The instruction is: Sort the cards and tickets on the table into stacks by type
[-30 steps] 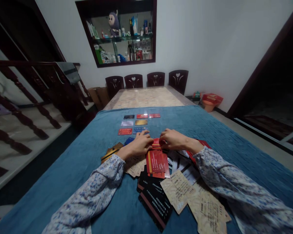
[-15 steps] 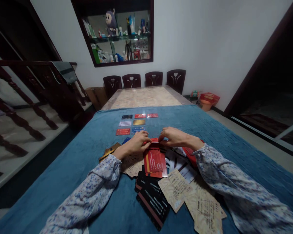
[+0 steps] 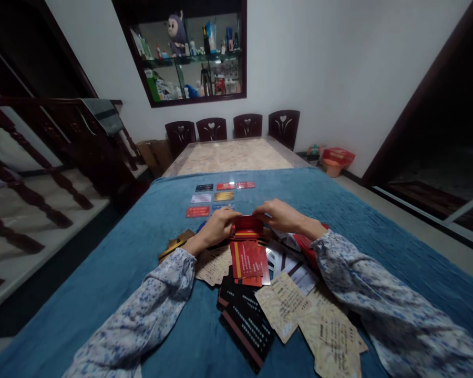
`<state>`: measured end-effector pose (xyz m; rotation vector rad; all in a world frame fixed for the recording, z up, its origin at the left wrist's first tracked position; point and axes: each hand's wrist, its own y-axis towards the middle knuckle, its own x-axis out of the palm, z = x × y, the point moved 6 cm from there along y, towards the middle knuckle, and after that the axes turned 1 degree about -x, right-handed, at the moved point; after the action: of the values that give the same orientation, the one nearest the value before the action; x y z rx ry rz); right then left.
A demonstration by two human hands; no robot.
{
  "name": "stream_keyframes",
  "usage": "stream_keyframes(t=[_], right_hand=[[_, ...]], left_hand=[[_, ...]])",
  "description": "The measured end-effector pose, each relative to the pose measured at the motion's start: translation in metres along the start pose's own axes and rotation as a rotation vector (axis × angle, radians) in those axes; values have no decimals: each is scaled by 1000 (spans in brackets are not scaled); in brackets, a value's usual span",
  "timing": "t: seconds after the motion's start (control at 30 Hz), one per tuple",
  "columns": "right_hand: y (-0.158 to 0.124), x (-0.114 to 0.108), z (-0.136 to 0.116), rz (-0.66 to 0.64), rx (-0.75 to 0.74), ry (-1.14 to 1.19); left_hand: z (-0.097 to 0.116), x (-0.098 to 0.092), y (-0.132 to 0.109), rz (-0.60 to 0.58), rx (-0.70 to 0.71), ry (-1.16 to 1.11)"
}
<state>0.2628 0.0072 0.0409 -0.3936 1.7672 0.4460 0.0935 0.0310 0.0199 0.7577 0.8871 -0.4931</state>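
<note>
A red card (image 3: 249, 226) is held tilted up between my two hands, its face with a yellow stripe toward me. My left hand (image 3: 220, 223) grips its left edge, and my right hand (image 3: 278, 214) pinches the upper right corner. Below it lies a loose pile: red cards (image 3: 246, 259), black cards (image 3: 249, 323), beige patterned cards (image 3: 284, 304) and whitish cards (image 3: 295, 270). Beyond my left hand several cards lie face up in short rows, among them a gold card (image 3: 224, 196), a silver card (image 3: 201, 198) and a red card (image 3: 197, 211).
A blue cloth (image 3: 114, 262) covers the near part of the table, with a bare marble top (image 3: 228, 153) beyond. Dark chairs (image 3: 248, 126) stand at the far end. A railing (image 3: 35, 152) is at the left, and an orange bin (image 3: 332, 167) stands at the right.
The red card between my hands has been raised and tilted up, so its face now shows. Both hands have moved slightly up, and the right has drawn a little closer to the left.
</note>
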Motion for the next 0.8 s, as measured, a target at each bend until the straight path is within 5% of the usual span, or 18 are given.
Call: stream_keyframes(t=[0.43,0.8], right_hand=[[1,7,6,11,133,-69],[0,9,1,-28,225,-165]], left_hand=[[-1,2,-4,47,-89,39],[1,12,-5,-22,-117,99]])
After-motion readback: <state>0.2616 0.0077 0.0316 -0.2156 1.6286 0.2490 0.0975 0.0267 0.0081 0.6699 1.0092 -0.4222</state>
